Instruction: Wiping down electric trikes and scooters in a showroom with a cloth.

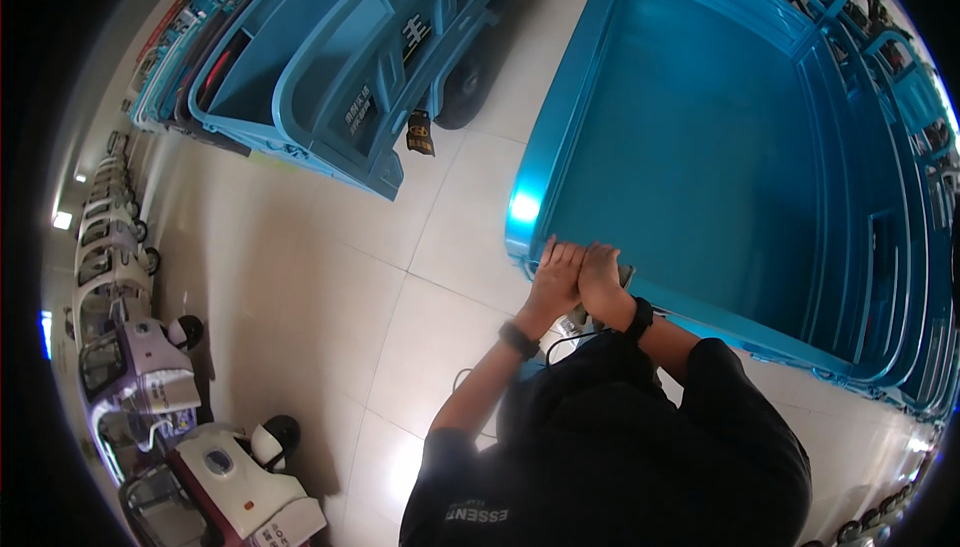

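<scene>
My left hand (558,280) and my right hand (603,283) meet side by side at the near left corner of a glossy blue cargo bed (680,147). My left fingers bend forward over the bed's rear edge, and what lies under them is hidden. The right hand is curled and touches the left one. A bit of a small greyish thing (626,275) shows at its right side, too little to tell its kind. Each wrist has a black band, and a thin dark cord (575,339) loops below the hands.
Another blue cargo tricycle (350,77) with a black tyre (465,87) stands at the far left. Along the left edge are a row of small enclosed vehicles (105,247) and a cream and maroon one (240,477). Pale tiles (400,277) cover the floor between them.
</scene>
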`<state>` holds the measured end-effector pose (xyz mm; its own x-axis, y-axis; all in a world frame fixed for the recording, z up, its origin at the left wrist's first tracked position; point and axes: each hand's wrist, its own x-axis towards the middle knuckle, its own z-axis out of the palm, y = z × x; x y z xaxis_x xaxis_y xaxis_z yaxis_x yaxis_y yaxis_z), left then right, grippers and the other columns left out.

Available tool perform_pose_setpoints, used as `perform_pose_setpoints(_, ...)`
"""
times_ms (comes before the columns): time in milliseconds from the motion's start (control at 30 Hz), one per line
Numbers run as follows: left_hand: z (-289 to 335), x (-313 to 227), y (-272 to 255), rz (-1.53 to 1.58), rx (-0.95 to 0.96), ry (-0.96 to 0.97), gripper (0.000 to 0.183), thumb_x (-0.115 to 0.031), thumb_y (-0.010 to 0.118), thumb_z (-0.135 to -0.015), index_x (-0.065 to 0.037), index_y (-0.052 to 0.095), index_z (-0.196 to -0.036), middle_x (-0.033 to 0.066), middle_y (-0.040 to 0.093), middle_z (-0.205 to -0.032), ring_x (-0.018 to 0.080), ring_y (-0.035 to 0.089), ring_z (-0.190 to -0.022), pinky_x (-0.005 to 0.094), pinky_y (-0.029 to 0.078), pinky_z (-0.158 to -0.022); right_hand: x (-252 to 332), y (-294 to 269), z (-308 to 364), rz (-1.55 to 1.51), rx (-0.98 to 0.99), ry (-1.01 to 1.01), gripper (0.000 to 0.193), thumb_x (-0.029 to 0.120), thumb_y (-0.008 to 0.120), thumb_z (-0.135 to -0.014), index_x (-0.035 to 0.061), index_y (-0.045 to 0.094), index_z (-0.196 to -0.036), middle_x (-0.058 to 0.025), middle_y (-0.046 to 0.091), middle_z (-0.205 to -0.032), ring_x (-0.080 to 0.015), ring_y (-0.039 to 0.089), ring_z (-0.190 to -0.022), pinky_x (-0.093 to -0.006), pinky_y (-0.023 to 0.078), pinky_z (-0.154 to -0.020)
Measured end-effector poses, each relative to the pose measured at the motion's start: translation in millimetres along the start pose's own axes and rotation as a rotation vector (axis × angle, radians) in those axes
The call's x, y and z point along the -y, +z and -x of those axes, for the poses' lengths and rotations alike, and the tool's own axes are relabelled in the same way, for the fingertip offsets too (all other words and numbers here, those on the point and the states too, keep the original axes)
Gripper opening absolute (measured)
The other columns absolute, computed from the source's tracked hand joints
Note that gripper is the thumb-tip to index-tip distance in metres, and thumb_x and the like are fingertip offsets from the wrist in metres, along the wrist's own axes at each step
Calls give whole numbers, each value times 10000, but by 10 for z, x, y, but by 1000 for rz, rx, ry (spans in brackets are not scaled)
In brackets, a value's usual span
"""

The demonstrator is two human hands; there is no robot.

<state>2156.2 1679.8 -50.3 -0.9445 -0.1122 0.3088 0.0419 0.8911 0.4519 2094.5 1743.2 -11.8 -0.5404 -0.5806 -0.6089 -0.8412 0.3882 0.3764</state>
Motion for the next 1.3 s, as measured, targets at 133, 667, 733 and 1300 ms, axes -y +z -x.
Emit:
perform_pose_setpoints(133, 89, 241, 36, -67, 106, 8, 518, -192, 517, -710, -26, 429, -1193, 103, 477, -1061, 242, 397, -1109, 405, 163, -1052, 281, 68, -41, 1, -271, 233, 454, 259, 562, -728, 3, 495, -1097, -121, 478, -1038, -263, 448, -998, -394, 339, -846)
perform_pose_setpoints(667, -35, 336, -158, -52, 86, 258, 583, -153, 645, -668, 44, 392, -1155, 185, 466, -1081, 320, 413, -1077, 463, 235, -1001, 442, 320, 104, -856, -964, 455, 416, 92, 553, -659, 3, 499, -1063, -132, 514, -1015, -288, 457, -1023, -407, 306, -949)
perform_pose_setpoints(733, -45, 331, -136, -50, 87, 261, 587, -155, 640, -690, 30, 373, -1179, 178, 461, -1097, 320, 407, -1086, 462, 225, -1007, 382, 304, 81, -880, -1172, 518, 386, 90, 558, -658, 19, 515, -1035, -117, 519, -985, -276, 464, -1002, -422, 297, -962)
perform_pose_setpoints(1300, -104, 134, 87, -248, 192, 127, 612, -309, 611, -731, -21, 368, -1213, 172, 427, -1151, 317, 371, -1128, 494, 182, -1002, 206, 637, 197, -950, -1209, 344, 373, 121, 504, -726, 20, 516, -1085, -110, 524, -1017, -267, 463, -1022, -390, 295, -977)
